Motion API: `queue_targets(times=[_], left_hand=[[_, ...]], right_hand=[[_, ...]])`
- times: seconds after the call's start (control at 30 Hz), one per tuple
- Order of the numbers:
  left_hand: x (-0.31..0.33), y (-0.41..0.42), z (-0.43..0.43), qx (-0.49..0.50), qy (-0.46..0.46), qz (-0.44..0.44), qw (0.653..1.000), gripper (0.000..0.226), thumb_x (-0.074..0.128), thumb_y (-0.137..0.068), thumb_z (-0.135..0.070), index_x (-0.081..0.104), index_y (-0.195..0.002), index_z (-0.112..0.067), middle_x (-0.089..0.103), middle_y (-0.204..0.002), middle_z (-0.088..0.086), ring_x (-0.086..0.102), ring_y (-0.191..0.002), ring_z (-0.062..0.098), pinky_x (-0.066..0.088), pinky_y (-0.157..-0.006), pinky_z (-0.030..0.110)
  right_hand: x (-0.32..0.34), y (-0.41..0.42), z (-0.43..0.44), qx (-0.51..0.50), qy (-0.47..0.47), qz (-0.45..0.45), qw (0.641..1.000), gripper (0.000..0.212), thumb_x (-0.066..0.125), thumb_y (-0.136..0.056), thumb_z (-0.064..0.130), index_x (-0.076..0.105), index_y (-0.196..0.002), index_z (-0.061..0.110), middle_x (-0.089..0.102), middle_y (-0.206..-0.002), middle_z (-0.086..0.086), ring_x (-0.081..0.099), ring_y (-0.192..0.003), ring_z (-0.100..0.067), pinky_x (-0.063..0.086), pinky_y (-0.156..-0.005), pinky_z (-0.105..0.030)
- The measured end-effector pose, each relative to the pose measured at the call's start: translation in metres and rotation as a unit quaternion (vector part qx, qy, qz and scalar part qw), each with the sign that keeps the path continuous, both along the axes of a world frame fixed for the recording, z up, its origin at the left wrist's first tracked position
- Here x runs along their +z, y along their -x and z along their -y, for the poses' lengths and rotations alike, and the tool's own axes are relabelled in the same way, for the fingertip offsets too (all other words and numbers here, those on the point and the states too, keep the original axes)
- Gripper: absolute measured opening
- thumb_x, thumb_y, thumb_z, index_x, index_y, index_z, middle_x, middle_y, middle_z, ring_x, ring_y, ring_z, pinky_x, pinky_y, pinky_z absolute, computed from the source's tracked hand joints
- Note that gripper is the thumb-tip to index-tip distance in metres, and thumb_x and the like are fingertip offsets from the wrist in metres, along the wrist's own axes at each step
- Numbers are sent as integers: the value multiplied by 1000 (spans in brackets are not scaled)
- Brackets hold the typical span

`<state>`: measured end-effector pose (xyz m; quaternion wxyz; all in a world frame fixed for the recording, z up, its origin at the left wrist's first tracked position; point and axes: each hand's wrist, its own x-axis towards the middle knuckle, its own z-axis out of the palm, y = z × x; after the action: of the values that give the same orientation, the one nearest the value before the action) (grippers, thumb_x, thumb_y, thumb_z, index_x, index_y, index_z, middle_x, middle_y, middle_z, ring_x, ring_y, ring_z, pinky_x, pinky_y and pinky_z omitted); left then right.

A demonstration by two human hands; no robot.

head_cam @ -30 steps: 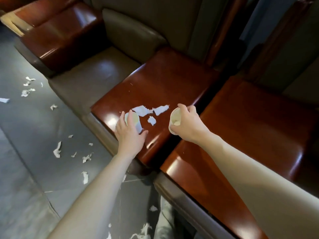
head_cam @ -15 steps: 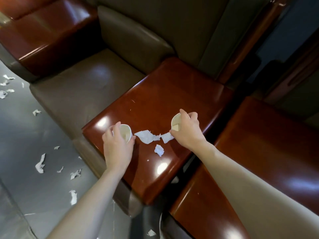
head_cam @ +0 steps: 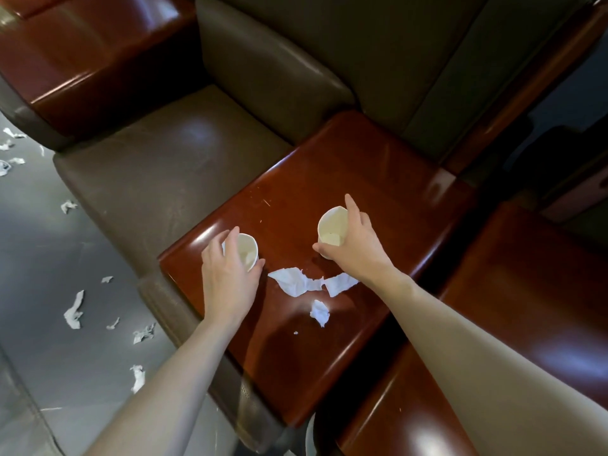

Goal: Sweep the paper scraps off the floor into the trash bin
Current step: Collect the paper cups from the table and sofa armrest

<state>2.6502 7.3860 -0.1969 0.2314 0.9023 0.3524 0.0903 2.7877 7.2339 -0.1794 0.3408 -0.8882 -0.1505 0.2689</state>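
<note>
My left hand [head_cam: 227,278] grips a white paper cup [head_cam: 247,253] standing on the glossy red-brown armrest table [head_cam: 378,179]. My right hand [head_cam: 353,246] grips a second white paper cup [head_cam: 332,230] farther right on the same surface. Between and below the hands lie torn white paper scraps [head_cam: 297,281], one beside my right wrist [head_cam: 340,284] and a small crumpled one [head_cam: 319,312]. Several more white scraps [head_cam: 74,311] litter the grey floor at the left. No trash bin or broom is in view.
A brown leather seat [head_cam: 158,179] sits left of the table, with its backrest [head_cam: 273,77] behind. Another red-brown armrest [head_cam: 82,57] is at top left and a second one [head_cam: 513,324] at right. Grey floor [head_cam: 39,258] runs along the left edge.
Both hands with their cups have moved farther up the armrest table and apart, leaving the scraps below them. The view has shifted closer over the table.
</note>
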Motion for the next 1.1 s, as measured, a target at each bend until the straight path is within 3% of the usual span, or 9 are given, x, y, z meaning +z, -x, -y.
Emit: queue_targets(times=[0.17, 0.27, 0.4, 0.63, 0.73, 0.8, 0.9, 1.0, 1.1], left_hand=[[-3, -2, 2, 9, 8, 1, 1000, 69, 75, -80, -22, 42, -139, -8, 44, -137, 17, 37, -126, 32, 40, -98, 40], [-5, 2, 4, 3, 4, 2, 1000, 70, 75, -80, -23, 42, -140, -9, 43, -137, 16, 37, -126, 31, 43, -96, 41], [-6, 9, 3, -3, 12, 6, 1000, 70, 75, -81, -24, 42, -141, -12, 42, -137, 14, 37, -125, 30, 46, -96, 42], [-12, 16, 0, -15, 29, 24, 999, 70, 76, -79, -23, 43, -140, -15, 41, -138, 10, 35, -126, 25, 41, -94, 33], [-15, 19, 0, -17, 42, 34, 998, 70, 76, -79, -23, 42, -140, -18, 40, -138, 6, 32, -126, 21, 35, -93, 27], [-16, 21, 0, -19, 46, 38, 998, 70, 76, -79, -23, 42, -140, -19, 39, -137, 5, 31, -125, 19, 34, -93, 26], [-15, 23, 1, -14, 47, 39, 998, 70, 76, -79, -23, 42, -140, -19, 40, -136, 4, 31, -124, 18, 34, -92, 24], [-12, 23, 7, -14, 52, 39, 998, 72, 77, -78, -21, 42, -141, -17, 42, -136, 5, 32, -125, 20, 33, -92, 23], [-7, 25, 11, 0, 26, 37, 999, 68, 77, -79, -20, 44, -139, -15, 43, -135, 8, 35, -124, 23, 40, -93, 29]], right_hand=[[-2, 4, 13, -13, -16, -16, 1000, 114, 73, -69, 60, -3, -150, 38, 17, -156, 1, 25, -141, -26, 32, -108, -49], [-14, 26, 29, -95, -69, 16, 993, 98, 64, -71, 69, 15, -149, 33, 23, -151, 3, 27, -139, -21, 30, -112, -48], [-39, 69, 45, -134, -45, 56, 988, 72, 57, -78, 63, 46, -132, 16, 35, -120, 8, 47, -119, -18, 42, -92, -27], [-64, 97, 1, 73, 20, 30, 997, 84, 69, -85, 38, 21, -152, 24, 29, -144, -8, 36, -133, -24, 40, -108, -35], [-64, 90, -12, 135, 46, 56, 988, 60, 65, -89, 17, 41, -144, 24, 42, -123, -8, 47, -111, -23, 45, -95, -31], [-59, 81, -13, 126, 22, -2, 992, 29, 58, -91, 10, 67, -118, 15, 46, -101, -4, 49, -92, -19, 45, -83, -30], [-52, 80, -8, 81, -5, -15, 997, 20, 55, -92, 8, 74, -93, 12, 52, -93, -1, 52, -87, -14, 39, -69, -14], [-35, 86, -1, -42, -92, 1, 995, 14, 61, -90, 14, 75, -93, 18, 56, -88, 8, 54, -80, -5, 35, -66, -4], [-25, 84, -2, -56, -107, 5, 993, 13, 63, -89, 18, 73, -97, 22, 56, -90, 10, 55, -81, -3, 37, -71, -5]])
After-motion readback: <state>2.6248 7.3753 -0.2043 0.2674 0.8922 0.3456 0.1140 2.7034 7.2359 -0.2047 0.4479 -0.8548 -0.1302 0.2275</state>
